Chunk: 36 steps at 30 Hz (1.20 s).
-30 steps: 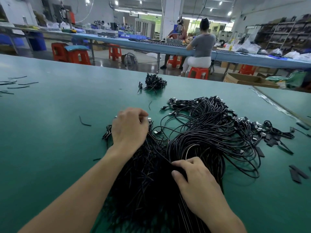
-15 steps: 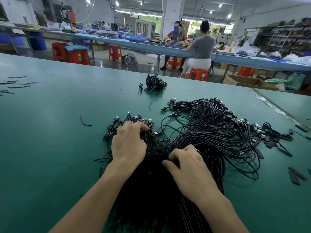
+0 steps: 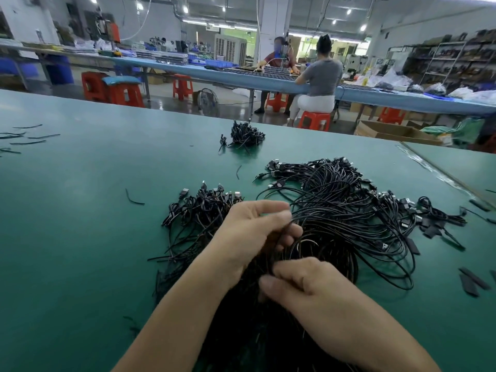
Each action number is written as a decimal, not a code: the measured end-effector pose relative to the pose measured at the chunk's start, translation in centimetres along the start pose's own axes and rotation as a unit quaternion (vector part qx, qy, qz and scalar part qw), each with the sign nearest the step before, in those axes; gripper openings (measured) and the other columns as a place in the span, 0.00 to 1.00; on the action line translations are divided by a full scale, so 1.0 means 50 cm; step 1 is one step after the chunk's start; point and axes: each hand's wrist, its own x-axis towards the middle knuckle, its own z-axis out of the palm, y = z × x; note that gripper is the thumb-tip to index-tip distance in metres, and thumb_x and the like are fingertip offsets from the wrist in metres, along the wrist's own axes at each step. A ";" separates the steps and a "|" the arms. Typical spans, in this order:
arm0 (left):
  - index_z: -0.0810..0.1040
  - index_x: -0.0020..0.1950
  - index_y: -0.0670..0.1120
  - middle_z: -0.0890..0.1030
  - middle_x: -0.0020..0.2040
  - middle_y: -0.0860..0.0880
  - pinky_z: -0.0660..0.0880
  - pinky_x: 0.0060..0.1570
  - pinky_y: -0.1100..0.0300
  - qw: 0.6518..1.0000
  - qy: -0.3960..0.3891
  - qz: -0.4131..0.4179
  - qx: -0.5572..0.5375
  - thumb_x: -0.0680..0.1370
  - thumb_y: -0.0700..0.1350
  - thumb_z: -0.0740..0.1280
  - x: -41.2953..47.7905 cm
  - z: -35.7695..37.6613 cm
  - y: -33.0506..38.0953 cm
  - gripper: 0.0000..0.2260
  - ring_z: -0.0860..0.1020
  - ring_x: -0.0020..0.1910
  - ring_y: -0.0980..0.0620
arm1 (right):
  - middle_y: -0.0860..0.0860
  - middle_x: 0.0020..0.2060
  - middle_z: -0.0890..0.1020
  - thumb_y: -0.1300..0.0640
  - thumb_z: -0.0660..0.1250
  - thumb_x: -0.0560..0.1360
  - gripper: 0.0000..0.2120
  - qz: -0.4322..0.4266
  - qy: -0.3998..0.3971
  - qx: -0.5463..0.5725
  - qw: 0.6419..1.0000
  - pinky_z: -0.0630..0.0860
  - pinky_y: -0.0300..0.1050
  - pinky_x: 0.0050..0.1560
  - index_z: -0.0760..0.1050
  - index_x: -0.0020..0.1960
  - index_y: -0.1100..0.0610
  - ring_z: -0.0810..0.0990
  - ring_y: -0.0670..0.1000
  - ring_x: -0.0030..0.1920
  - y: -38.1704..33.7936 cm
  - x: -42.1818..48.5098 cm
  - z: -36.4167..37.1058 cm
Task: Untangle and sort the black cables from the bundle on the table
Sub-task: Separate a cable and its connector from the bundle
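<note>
A big tangled bundle of black cables (image 3: pixel 346 216) with small plugs lies on the green table (image 3: pixel 80 237) in front of me. A smaller group of cable ends (image 3: pixel 198 208) fans out at its left. My left hand (image 3: pixel 255 232) is raised over the middle of the bundle, its fingers curled and pinching several strands. My right hand (image 3: pixel 308 288) sits just below it, fingers curled into the strands near the bundle's near end. The cables under both hands are hidden.
A small separate heap of black cables (image 3: pixel 245 135) lies farther back. Loose black strips (image 3: pixel 472 280) lie at the right, thin cable pieces (image 3: pixel 29 138) at the far left, one short piece (image 3: pixel 132 198) left of the bundle. A person sits on an orange stool (image 3: pixel 314 120) beyond the table.
My left hand has lifted off the left cable group and moved right, pinching strands. My right hand has drawn back toward me and curled tighter into the bundle.
</note>
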 end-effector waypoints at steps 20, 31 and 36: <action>0.71 0.44 0.47 0.84 0.36 0.43 0.75 0.30 0.63 0.935 -0.163 -0.020 0.315 0.72 0.37 0.76 -0.020 0.013 -0.050 0.13 0.79 0.29 0.52 | 0.52 0.29 0.78 0.57 0.67 0.79 0.12 0.190 0.316 0.207 0.906 0.68 0.49 0.35 0.82 0.39 0.60 0.71 0.51 0.30 0.138 0.066 -0.025; 0.70 0.63 0.53 0.80 0.40 0.53 0.74 0.40 0.69 0.941 -0.011 0.174 0.290 0.76 0.40 0.68 -0.015 -0.001 -0.067 0.18 0.77 0.34 0.66 | 0.38 0.42 0.82 0.60 0.65 0.78 0.08 -0.150 0.060 0.022 0.987 0.70 0.29 0.47 0.82 0.47 0.51 0.80 0.37 0.45 -0.059 0.008 -0.020; 0.81 0.58 0.59 0.85 0.42 0.50 0.81 0.42 0.60 0.948 0.092 0.223 0.206 0.82 0.49 0.65 0.002 0.014 -0.067 0.08 0.83 0.40 0.56 | 0.43 0.29 0.76 0.58 0.65 0.80 0.09 -0.015 -0.098 -0.002 0.995 0.69 0.34 0.32 0.79 0.44 0.47 0.71 0.41 0.28 -0.028 -0.018 -0.061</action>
